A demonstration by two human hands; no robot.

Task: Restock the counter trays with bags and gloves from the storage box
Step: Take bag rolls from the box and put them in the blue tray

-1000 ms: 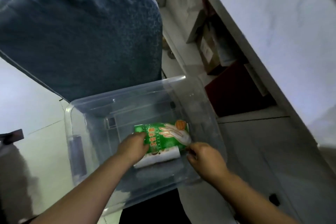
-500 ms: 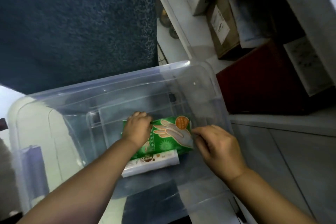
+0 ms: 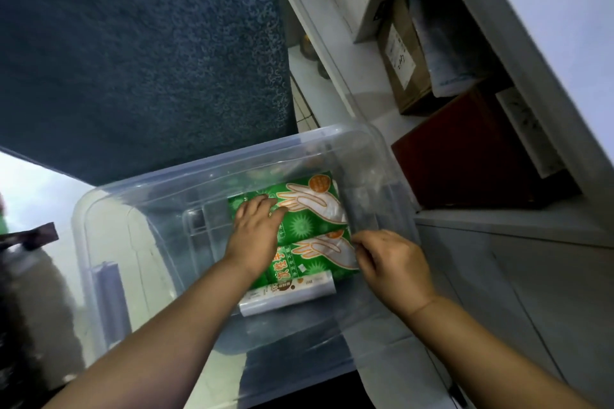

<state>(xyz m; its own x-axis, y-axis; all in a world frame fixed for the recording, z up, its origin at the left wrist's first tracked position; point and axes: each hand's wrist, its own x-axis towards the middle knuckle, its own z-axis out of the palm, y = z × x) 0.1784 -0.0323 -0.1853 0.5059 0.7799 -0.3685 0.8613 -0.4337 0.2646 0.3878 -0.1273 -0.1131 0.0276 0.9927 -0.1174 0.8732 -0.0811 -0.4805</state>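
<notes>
Inside the box, on its floor toward the far right corner, lie two green glove packs: the far pack and the near pack, side by side and touching. Each is a soft printed bag showing a pale glove picture and an orange disc. A white roll, probably bags, lies against the near pack on the side nearest the person.

Left hand rests flat on the packs' left ends, fingers spread, gripping nothing that can be seen. Right hand has its fingers narrowed in a pinch at the near pack's right edge; whether film is caught cannot be told.

Judgement: picking up is in hand. The film looks slippery, so take a full grip across the pack, not a corner pinch, and lift clear of the box wall, which stands just beside the right hand.
</notes>
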